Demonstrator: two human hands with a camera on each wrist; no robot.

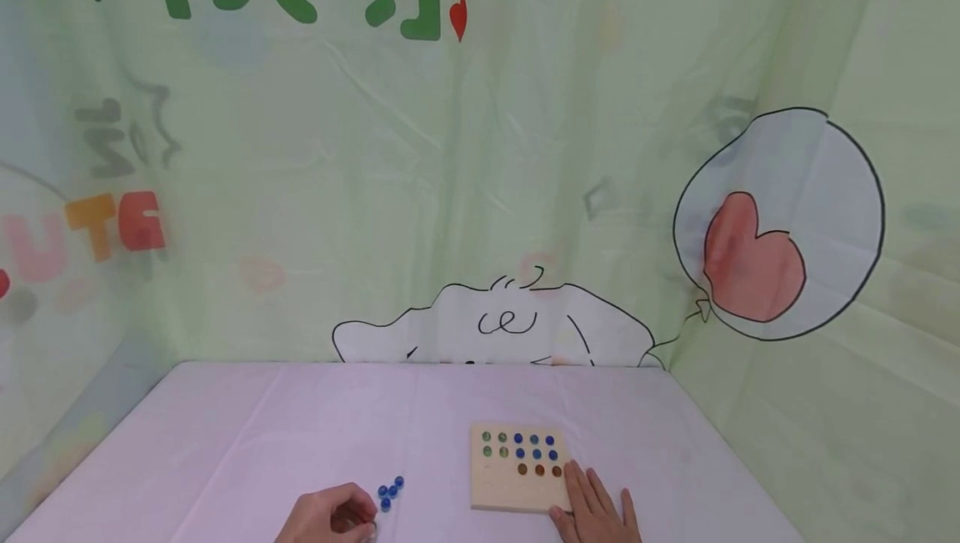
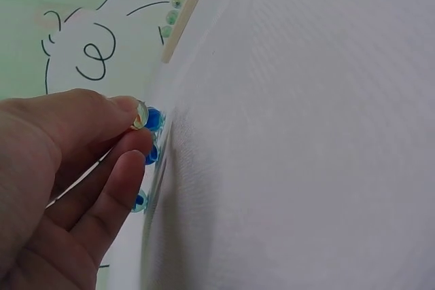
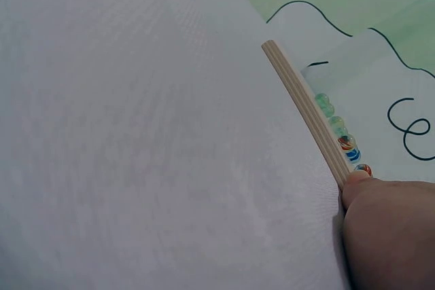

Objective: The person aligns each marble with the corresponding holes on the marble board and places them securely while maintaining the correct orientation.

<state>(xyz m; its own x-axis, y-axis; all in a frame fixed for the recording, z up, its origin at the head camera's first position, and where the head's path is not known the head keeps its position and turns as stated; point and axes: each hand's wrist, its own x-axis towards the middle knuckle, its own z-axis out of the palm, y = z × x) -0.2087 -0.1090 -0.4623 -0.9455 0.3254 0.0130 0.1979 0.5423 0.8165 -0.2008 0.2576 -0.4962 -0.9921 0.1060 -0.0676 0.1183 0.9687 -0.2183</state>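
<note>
Glass marble pinched by left hand; straight-fingered right hand touches board

A table covered with a pale pinkish cloth stretches ahead of the left hand and the right hand, and out past them on both sides. Just off the left hand's fingertips, toward the right hand, four blue marbles sit close together directly on the cloth. A light wooden board lies flat there too, touching the right hand and mostly to its left
</note>
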